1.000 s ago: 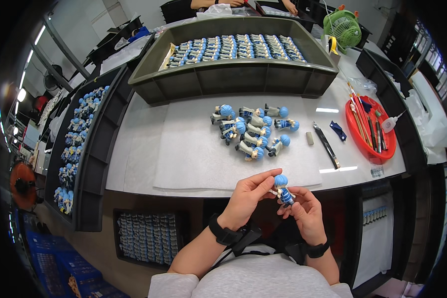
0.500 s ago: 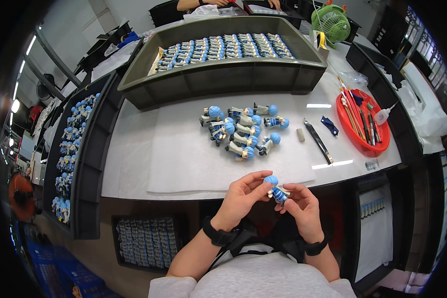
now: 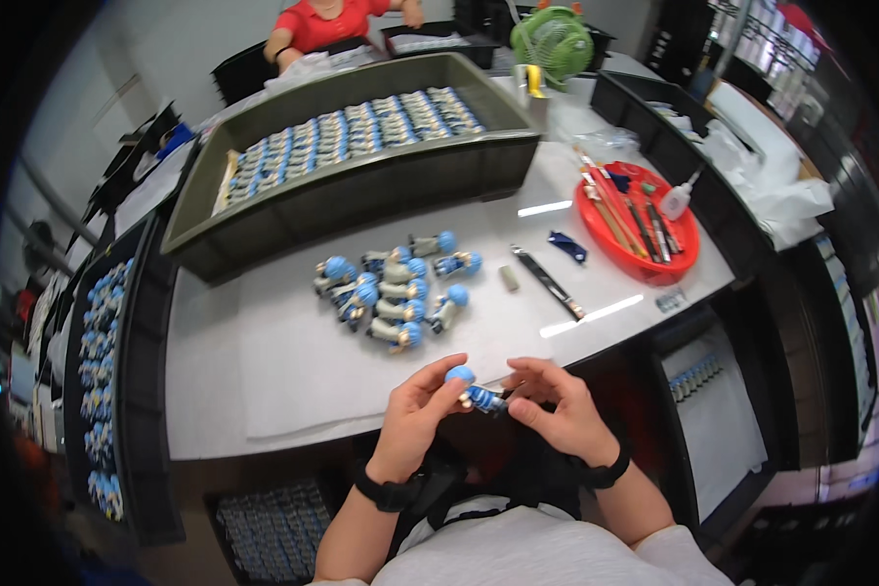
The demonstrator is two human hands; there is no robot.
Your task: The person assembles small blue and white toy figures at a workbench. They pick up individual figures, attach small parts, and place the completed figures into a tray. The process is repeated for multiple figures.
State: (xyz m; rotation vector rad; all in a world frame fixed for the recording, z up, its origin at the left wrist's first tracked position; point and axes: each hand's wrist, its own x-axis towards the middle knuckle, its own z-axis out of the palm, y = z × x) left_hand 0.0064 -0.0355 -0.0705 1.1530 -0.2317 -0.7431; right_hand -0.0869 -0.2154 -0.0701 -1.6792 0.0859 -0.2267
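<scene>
I have one blue-haired doll (image 3: 482, 397) up at the counter's (image 3: 205, 391) near edge, its head pinched in my left grip (image 3: 415, 415). My right grip (image 3: 562, 415) is parted beside its feet; I can't tell whether they touch. Beyond lie loose dolls (image 3: 400, 290), a red tray (image 3: 676, 266) of brushes (image 3: 606, 210) and a big bin (image 3: 361, 190).

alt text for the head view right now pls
Left hand holds a blue-haired figurine by the head at a table, right hand open by its feet. Beyond lie more figurines, a tray of them in rows, and a red bowl of brushes.
</scene>
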